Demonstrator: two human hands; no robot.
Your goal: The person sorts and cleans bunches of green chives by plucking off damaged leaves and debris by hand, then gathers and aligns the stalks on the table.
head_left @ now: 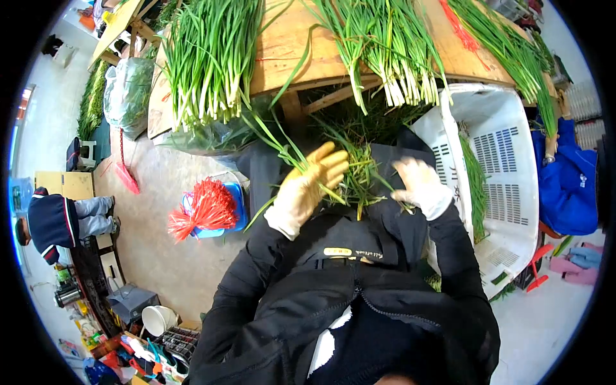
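My left hand, in a pale yellowed glove, has its fingers spread, with a few long green stalks lying across the palm under the thumb. To the right, my right hand, in a whitish glove, is held with fingers apart over my lap; a thin green blade is near its fingertips. Between the two hands, loose green leaves lie on my dark apron. Ahead on the wooden table are a thick pile of green stalks and another pile, white ends towards me.
A white plastic crate stands at my right, beside a person in blue. Red ties sit on a blue container at left. Farther left are a filled plastic bag, a red brush and another person.
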